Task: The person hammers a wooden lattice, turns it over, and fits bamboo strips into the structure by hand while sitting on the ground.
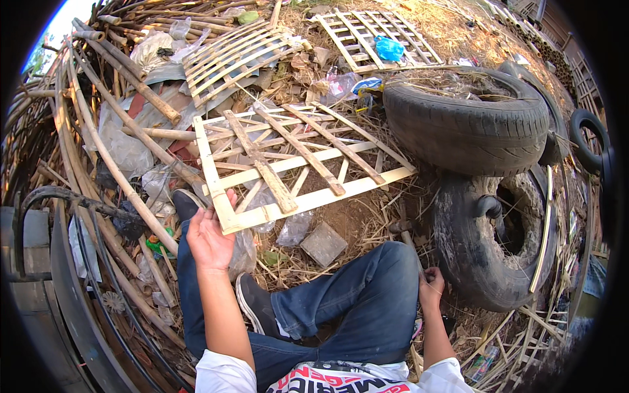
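Note:
A bamboo lattice frame (301,154) of crossed pale strips lies tilted in front of my legs. My left hand (211,239), palm turned up, holds its near left corner, fingertips curling past the side strip. Beside my raised knee, my right hand (430,287) is closed round the lower end of a wooden-handled hammer (407,239); the knee hides part of it. A squarish grey stone block (324,244) sits on the soil between the frame and my legs.
Two worn tyres (465,128) are stacked at right, the lower one (491,242) leaning. Two more lattice panels (239,56) (380,42) lie farther off. Bamboo poles (124,118) and plastic litter crowd the left, beside a dark metal frame (65,281). Split strips (524,340) litter the right.

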`<action>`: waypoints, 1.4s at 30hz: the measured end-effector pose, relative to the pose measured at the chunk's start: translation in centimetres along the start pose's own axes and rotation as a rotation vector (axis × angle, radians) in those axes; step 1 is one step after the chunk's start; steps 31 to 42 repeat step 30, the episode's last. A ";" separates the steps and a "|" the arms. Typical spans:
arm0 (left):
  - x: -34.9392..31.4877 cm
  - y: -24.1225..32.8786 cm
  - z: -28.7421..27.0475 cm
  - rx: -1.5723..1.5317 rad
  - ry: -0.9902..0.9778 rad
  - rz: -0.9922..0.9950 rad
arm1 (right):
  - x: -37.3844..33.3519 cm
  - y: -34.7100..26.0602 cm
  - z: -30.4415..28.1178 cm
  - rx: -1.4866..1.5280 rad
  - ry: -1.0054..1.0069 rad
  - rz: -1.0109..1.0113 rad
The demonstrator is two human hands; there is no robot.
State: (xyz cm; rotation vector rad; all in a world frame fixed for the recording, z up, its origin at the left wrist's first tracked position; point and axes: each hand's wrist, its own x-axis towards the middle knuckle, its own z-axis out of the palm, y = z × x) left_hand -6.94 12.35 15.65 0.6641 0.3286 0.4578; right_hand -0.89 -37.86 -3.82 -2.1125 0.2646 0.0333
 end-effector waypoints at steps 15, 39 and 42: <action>3.6 1.3 -12.9 0.465 0.279 -0.291 | -3.4 2.8 -6.8 0.219 -0.159 0.165; 4.6 -0.5 -16.7 0.863 0.367 -0.407 | -15.8 7.8 -13.1 -0.851 -0.027 0.437; 4.6 -0.5 -16.7 0.863 0.367 -0.407 | -15.8 7.8 -13.1 -0.851 -0.027 0.437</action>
